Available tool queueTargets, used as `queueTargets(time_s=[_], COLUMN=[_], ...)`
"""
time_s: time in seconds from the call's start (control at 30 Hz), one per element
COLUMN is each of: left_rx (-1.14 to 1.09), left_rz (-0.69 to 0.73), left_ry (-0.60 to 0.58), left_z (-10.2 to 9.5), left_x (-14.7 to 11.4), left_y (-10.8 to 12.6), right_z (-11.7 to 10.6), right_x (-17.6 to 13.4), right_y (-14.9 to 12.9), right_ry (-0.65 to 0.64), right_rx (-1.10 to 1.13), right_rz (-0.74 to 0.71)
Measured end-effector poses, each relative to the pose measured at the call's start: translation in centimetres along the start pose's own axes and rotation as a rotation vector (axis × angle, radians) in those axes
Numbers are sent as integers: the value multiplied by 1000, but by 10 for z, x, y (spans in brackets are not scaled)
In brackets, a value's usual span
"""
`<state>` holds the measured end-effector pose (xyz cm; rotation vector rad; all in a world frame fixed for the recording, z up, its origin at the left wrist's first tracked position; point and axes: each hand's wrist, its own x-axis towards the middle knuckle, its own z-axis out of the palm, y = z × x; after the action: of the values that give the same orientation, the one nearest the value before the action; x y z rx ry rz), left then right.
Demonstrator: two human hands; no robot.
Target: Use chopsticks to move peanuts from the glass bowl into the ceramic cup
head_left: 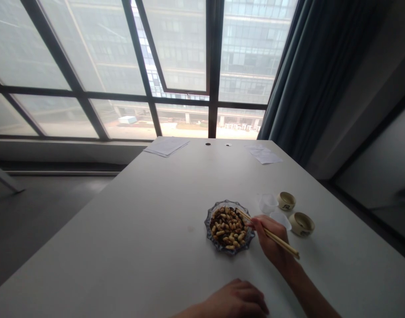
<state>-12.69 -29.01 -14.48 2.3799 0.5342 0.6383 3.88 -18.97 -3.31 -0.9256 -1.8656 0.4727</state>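
I'm seeing right grip point(272, 240) clasping chopsticks point(279, 241), left grip point(237, 300) hiding its closure; peanuts point(228, 227) looking light, slippery, crackable, favouring mid-body pinch

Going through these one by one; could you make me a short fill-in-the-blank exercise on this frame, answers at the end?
1. The right hand holds a pair of ____, tips over the scalloped bowl of peanuts.
2. The left hand lies on the white ____.
3. The number of small ceramic bowls is ____.
4. In view, the curtain hangs to the window's ____.

Missing words: chopsticks; table; two; right.
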Motion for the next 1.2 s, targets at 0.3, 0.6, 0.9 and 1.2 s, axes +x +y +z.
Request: queueTargets(time_s=[0.3, 0.6, 0.9, 1.2], left_rx=[3, 25, 21, 25], left_rz=[5, -39, -10, -43], left_ry=[-10, -11, -16, -14], left_z=[-5, -11, -18, -17], left_x=[-1, 1, 2, 2], left_y=[4, 15, 15, 18], right_z=[-80, -129, -125, -95], right_x=[-28, -71, -85, -62], right_y=[-6, 34, 67, 25], right_ry=[353, 669, 726, 612], right_rx=[-134, -121, 35, 66], right_rz=[125, 460, 592, 462])
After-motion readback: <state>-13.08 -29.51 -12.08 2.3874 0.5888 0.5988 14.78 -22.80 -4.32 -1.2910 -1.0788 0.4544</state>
